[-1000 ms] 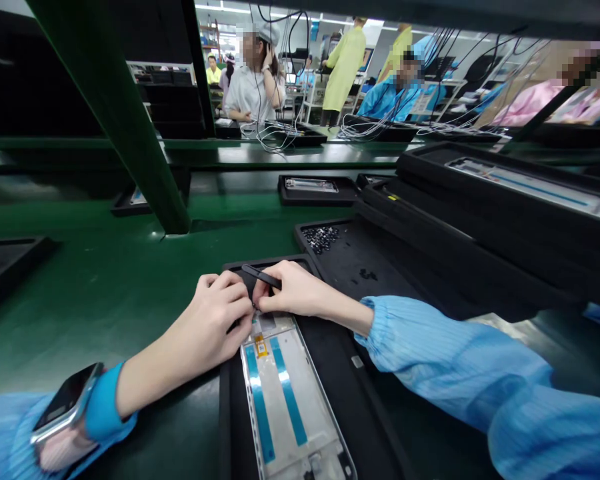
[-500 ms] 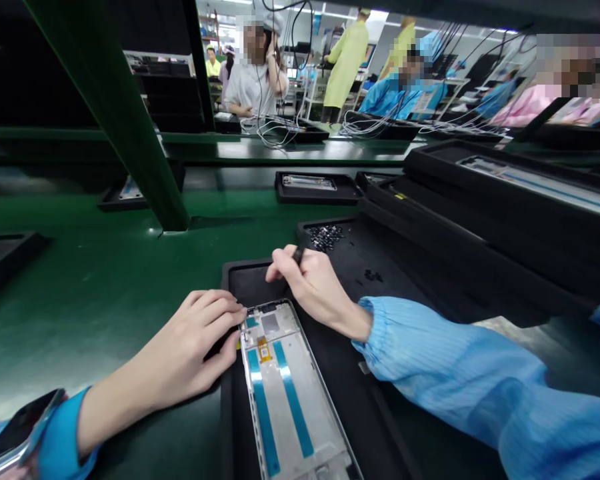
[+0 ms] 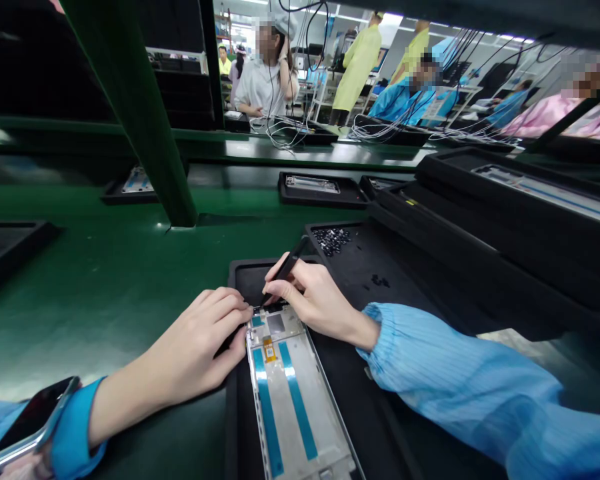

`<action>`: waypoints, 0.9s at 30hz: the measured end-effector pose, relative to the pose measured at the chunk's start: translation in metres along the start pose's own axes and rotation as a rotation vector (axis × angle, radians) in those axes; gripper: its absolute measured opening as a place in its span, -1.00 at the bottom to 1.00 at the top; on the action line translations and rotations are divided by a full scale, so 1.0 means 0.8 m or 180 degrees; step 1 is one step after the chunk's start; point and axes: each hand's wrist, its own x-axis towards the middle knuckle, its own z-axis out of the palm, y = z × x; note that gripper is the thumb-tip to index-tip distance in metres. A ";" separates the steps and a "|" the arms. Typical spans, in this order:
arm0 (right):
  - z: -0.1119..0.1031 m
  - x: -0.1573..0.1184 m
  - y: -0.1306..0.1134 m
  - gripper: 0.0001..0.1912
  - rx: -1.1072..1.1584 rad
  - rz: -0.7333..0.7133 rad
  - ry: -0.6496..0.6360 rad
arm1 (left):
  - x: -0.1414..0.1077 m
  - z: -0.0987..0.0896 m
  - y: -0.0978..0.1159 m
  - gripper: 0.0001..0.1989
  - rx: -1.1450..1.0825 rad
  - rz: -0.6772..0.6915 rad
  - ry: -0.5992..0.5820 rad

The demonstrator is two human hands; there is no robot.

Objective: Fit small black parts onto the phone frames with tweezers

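Observation:
A metal phone mid-frame (image 3: 293, 400) with long blue strips and a small yellow label lies lengthwise on a black tray (image 3: 243, 280). My left hand (image 3: 195, 343) curls over the frame's top left corner, with fingers and thumb against its edge. My right hand (image 3: 313, 300) pinches a slim black pick (image 3: 286, 268), and the pick's tip meets the frame's top edge. The left fingers hide part of that edge. A smartwatch (image 3: 35, 417) sits on my left wrist.
A black tray (image 3: 370, 267) beyond my right hand holds a heap of tiny black parts (image 3: 331, 240). More black trays with phone frames (image 3: 313, 187) stand on the green bench. A green post (image 3: 140, 127) rises at left. Co-workers (image 3: 265, 80) and hanging cables lie beyond.
My right hand has come down from above the tray, and the pick's tip now reaches the frame's top edge. My left hand stays at the corner.

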 end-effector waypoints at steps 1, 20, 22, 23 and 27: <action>0.000 0.000 0.000 -0.94 -0.0063 -0.0033 -0.0024 | 0.000 0.000 0.000 -0.81 -0.0003 -0.0004 -0.0005; 0.007 0.003 0.004 -0.95 -0.0754 -0.0929 0.0055 | 0.006 0.001 0.001 -0.84 -0.0291 -0.0388 0.0135; 0.006 0.004 0.002 -0.93 -0.0354 -0.0465 0.0199 | 0.014 0.002 0.002 -0.87 -0.0308 -0.0464 0.0287; 0.005 0.005 0.001 -0.92 -0.0203 -0.0269 0.0249 | 0.019 0.003 0.001 -0.88 -0.0296 -0.0476 0.0335; 0.002 0.005 0.000 -0.93 -0.0209 -0.0109 0.0293 | 0.029 0.010 -0.004 -0.92 -0.0298 -0.0487 0.0316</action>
